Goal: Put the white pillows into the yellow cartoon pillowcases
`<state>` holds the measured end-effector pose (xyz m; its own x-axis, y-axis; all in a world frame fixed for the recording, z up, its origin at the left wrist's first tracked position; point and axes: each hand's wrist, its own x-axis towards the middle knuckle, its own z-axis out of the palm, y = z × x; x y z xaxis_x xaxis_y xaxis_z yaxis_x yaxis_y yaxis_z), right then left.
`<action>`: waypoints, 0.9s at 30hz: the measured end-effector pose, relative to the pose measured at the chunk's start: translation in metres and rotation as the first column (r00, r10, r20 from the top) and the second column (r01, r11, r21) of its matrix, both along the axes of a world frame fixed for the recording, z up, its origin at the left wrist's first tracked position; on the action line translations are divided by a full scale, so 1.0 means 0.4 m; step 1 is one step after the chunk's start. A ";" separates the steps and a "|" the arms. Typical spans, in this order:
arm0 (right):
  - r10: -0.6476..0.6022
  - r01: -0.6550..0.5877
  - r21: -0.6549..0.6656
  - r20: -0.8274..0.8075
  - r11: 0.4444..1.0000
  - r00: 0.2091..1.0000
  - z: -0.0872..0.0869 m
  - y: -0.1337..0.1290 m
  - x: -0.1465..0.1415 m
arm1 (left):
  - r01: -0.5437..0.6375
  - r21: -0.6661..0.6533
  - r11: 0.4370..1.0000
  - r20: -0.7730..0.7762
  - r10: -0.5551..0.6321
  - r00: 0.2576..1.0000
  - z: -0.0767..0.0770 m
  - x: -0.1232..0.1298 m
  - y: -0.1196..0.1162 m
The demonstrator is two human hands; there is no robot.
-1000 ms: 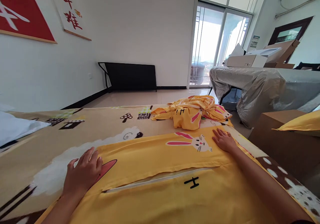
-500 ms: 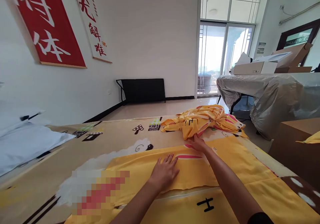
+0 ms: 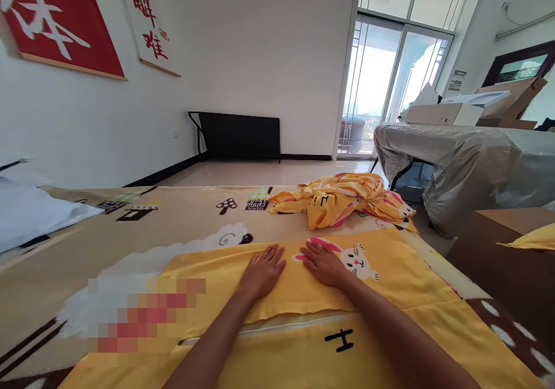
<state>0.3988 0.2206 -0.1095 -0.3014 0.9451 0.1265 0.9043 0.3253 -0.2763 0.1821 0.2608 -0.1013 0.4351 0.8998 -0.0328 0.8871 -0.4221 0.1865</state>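
Note:
A yellow cloth with a printed white rabbit and a black H lies spread over a beige patterned blanket. My left hand rests flat on its folded-over strip, fingers stretched out. Just to the right, my right hand also lies flat on the cloth, covering part of the rabbit's pink ears. Neither hand grips anything. Beyond them sits a crumpled heap of the same yellow printed fabric. A pale edge runs below the folded strip.
White fabric lies at the left edge. On the right stand a brown cardboard box and a plastic-covered table bearing open boxes. A black folded panel leans against the back wall.
My right hand has drawn back from the edge of the crumpled heap onto the flat cloth, uncovering the rabbit's face. My left hand has slid slightly forward. The view has tilted down.

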 end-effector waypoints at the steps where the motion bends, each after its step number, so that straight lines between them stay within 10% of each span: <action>1: -0.016 0.016 -0.025 0.016 1.000 1.000 0.001 -0.013 0.055 | -0.028 0.003 1.000 -0.009 0.028 1.000 0.000 -0.045 0.000; 7: -0.461 0.496 -0.066 0.280 0.866 0.842 0.008 -0.138 0.418 | -0.279 0.078 0.957 -0.101 0.286 0.953 0.001 -0.393 -0.028; 11: -0.639 0.683 -0.016 0.338 0.731 0.691 0.047 -0.210 0.492 | -0.317 0.187 0.930 -0.273 0.360 0.892 0.036 -0.508 -0.090; 17: -0.473 0.476 0.038 0.205 0.879 0.857 0.088 -0.186 0.187 | -0.185 0.224 0.957 -0.192 0.230 0.954 0.095 -0.262 -0.148; 22: -0.224 0.223 0.020 0.056 0.975 0.973 0.064 -0.151 -0.144 | -0.041 0.119 0.992 -0.119 0.055 0.991 0.045 0.004 -0.179; 27: -0.223 0.223 0.010 -0.002 0.975 0.975 0.029 -0.190 -0.131 | -0.122 0.123 0.985 -0.100 0.135 0.986 -0.002 -0.038 -0.215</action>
<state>0.3464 0.1445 -0.0978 -0.0828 0.9871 0.1370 0.9541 0.1182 -0.2751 0.1669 0.1749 -0.1021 0.3151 0.9484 0.0348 0.9476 -0.3165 0.0436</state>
